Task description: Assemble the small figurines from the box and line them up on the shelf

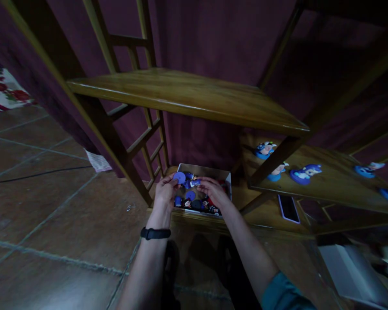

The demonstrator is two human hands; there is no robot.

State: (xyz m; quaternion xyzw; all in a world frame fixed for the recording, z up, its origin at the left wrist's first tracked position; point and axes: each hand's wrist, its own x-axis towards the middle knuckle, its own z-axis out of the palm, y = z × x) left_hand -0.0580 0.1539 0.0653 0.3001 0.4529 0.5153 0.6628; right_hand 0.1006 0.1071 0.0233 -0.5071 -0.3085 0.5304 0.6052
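Observation:
My left hand (pixel 166 191), with a black band on its wrist, pinches the round base of a purple figurine (pixel 179 178). From the right, my right hand (pixel 213 190) has its fingers closed on the other end, a purple and white part (pixel 195 183). The figurine lies sideways between both hands, just above an open cardboard box (pixel 226 175). Several small figurines (pixel 188 203) in purple, black and red lie in the box, along with a loose purple disc (pixel 190 195). My fingers partly hide the held figurine.
The box stands on the low board of a wooden shelf unit, under a higher shelf (pixel 181 92). To the right, several figurines (pixel 305 173) stand on another shelf (pixel 336 181), with a phone (pixel 289 208) below. A dark cable (pixel 35 174) crosses the tiled floor.

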